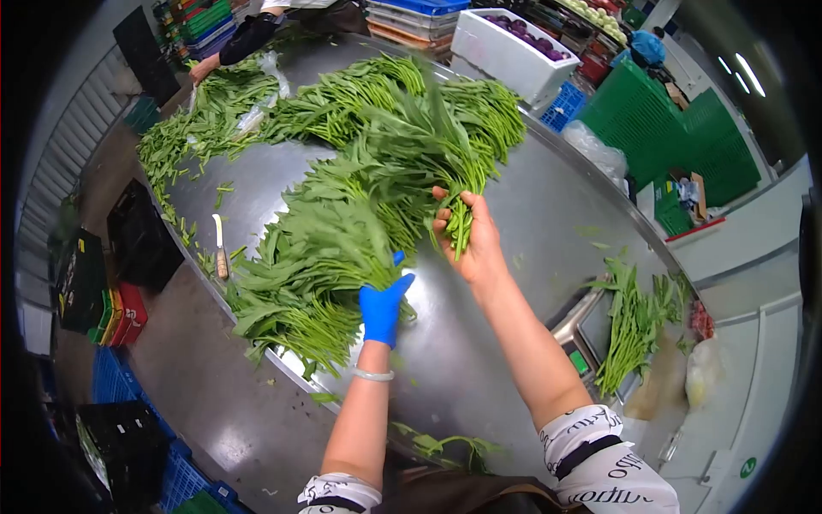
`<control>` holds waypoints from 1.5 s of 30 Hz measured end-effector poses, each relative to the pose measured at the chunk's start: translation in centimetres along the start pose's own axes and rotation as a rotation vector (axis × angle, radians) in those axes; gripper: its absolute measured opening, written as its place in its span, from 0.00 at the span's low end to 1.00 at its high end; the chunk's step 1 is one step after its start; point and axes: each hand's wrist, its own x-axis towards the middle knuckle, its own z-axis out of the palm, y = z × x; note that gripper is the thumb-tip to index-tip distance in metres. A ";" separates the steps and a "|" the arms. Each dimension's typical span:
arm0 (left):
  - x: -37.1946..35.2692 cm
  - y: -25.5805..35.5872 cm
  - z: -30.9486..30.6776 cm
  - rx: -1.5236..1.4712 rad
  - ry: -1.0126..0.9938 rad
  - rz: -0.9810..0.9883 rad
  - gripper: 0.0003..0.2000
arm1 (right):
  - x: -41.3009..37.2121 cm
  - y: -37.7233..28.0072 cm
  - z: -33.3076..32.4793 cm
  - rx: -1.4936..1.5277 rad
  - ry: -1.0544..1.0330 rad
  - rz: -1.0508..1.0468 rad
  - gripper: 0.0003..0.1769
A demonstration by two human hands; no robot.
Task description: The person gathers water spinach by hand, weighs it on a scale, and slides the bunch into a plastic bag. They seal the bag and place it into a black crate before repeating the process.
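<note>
On the near side of the metal table (556, 231), the right hand (475, 240) clasps a bunch of greens (462, 171) by its stems, while the blue-gloved left hand (383, 307) curls against the leafy pile (330, 236), its exact grip unclear.

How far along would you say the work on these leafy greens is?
It looks well short of finished. Done, perhaps: the portion of greens lying on the scale. In hand: the right hand grips a small bunch by its stalks, and the gloved left hand is at the near pile. Remaining, it seems: the loose heap by the co-worker's hand.
</note>
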 end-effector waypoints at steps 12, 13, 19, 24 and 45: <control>-8.4 -3.8 6.9 -0.019 -0.097 0.110 0.18 | -11.7 -2.2 -4.8 0.422 -0.105 0.151 0.17; -9.3 -3.8 7.1 0.000 -0.123 0.089 0.19 | -12.5 -2.6 -5.3 0.387 -0.112 0.119 0.17; -16.6 -3.6 3.9 0.100 -0.085 -0.206 0.14 | -19.8 -8.4 -9.1 -0.133 -0.029 -0.171 0.17; -19.0 -5.4 0.0 -0.014 0.096 -0.360 0.09 | -27.8 -11.9 -16.5 -0.453 0.132 -0.122 0.19; -22.6 -25.4 36.8 0.568 -0.740 -0.262 0.24 | -30.3 -24.9 -38.8 -1.175 0.877 -0.335 0.37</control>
